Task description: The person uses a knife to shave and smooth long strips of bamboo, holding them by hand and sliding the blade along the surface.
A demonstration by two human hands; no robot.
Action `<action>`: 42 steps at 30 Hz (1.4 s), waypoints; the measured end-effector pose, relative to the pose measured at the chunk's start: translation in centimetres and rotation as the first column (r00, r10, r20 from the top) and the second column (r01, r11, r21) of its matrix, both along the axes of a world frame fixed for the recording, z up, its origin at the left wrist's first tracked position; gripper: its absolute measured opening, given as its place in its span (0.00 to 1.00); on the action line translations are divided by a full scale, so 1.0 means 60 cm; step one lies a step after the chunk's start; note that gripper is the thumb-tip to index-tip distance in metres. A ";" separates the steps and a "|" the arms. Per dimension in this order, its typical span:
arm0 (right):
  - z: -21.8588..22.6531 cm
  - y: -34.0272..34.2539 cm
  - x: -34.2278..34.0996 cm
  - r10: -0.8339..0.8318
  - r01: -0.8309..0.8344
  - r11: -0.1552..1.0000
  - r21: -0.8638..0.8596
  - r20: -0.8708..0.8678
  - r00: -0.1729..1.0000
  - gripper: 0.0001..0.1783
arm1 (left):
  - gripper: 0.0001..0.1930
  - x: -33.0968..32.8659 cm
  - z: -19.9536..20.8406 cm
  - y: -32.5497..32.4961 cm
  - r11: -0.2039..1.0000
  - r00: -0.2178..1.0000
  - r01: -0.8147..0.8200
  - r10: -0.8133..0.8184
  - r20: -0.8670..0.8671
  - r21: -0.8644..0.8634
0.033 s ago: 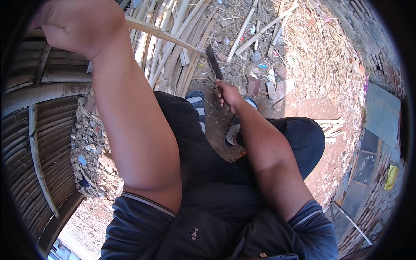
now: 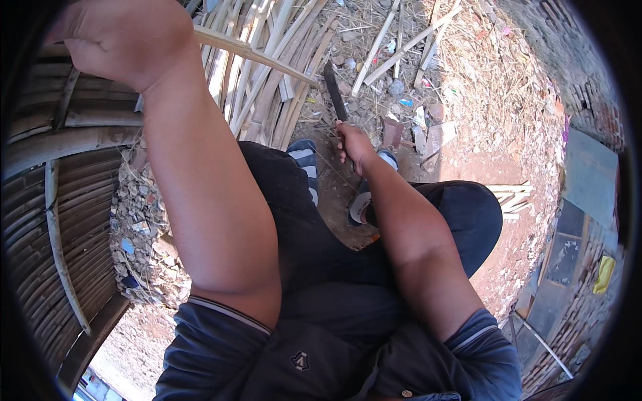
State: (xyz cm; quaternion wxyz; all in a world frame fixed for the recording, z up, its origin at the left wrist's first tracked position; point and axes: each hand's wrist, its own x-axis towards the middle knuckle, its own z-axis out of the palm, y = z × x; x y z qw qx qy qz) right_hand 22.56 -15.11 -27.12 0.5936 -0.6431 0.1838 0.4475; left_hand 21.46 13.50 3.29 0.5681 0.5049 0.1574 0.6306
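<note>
My left hand [image 2: 127, 40] is raised large at the upper left, curled closed, with its fingertips hidden at the dark rim. A pale bamboo strip [image 2: 257, 57] comes out from behind this hand and slants down to the right, in line with its grip. Between my knees, my right hand [image 2: 356, 146] is wrapped round the handle of a machete [image 2: 334, 93]. The dark blade points up and away, its tip close to the strip's free end without touching it.
Long split bamboo strips [image 2: 274, 87] lie piled ahead, with a few more sticks [image 2: 411, 47] to their right. Broken rubble [image 2: 144, 227] lies beside a bamboo slat wall [image 2: 40, 227] at left. My sandalled feet [image 2: 304, 160] are near the blade. A brick wall [image 2: 595, 100] stands at right.
The machete blade has shifted very slightly to the right and turned a little, showing more of its flat side. Both arms stay almost where they were.
</note>
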 end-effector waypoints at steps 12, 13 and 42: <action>-0.020 -0.006 0.007 0.553 -0.253 0.754 -0.606 0.377 0.743 0.26 | 0.37 -0.001 0.000 0.010 0.999 0.996 -0.047 0.047 -0.077 0.001; -0.011 -0.003 0.007 0.519 -0.334 0.759 -0.559 0.208 0.829 0.27 | 0.38 -0.003 -0.002 0.007 0.999 0.994 -0.045 0.046 -0.098 0.011; 0.075 0.019 0.038 -0.239 0.324 0.927 -0.187 0.371 0.897 0.29 | 0.38 -0.009 0.022 -0.068 0.999 0.993 0.047 -0.045 -0.108 0.015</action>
